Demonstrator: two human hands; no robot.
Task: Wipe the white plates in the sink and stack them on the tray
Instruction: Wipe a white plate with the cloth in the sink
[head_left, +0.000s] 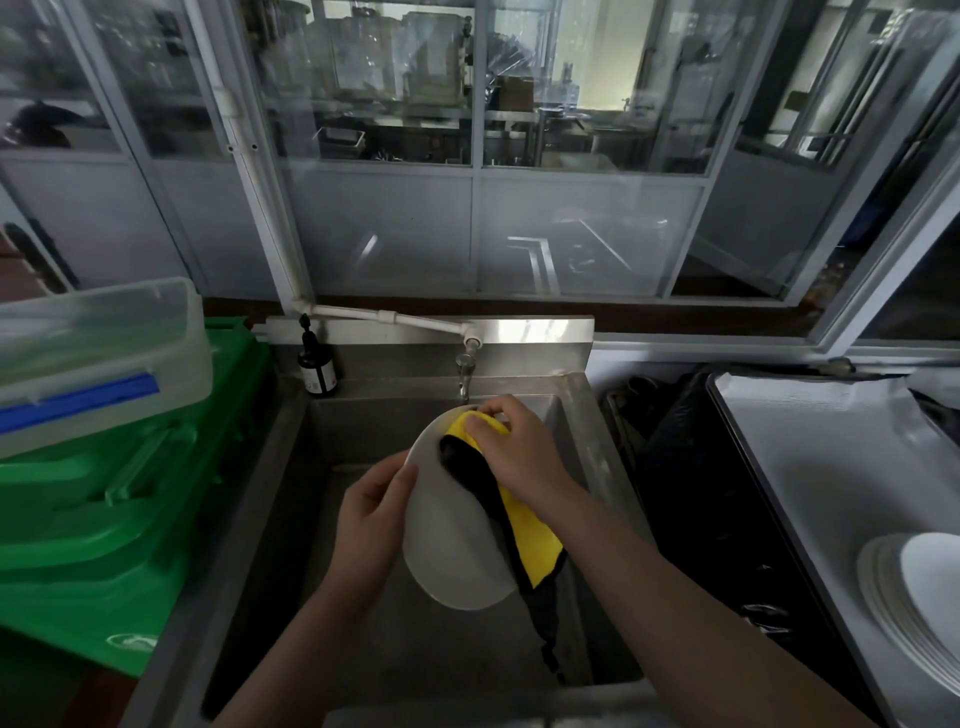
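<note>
Over the steel sink (291, 483), the left hand (371, 512) grips the left rim of a white plate (452, 540) held tilted above the basin. The right hand (514, 441) presses a yellow-and-black cloth (524, 530) against the plate's upper part, just below the tap (464, 371); the cloth's tail hangs off the plate's right edge. A dark bottle (317, 366) stands at the sink's back left corner. Green crates (104, 519) under a clear plastic box (98, 358) sit to the left. At the right, stacked white plates (914, 592) rest on a tray (810, 467).

The plate (457, 540) is white. The cloth (524, 535) is yellow and black. The crates (104, 519) are green. The sink (291, 467) is grey.
</note>
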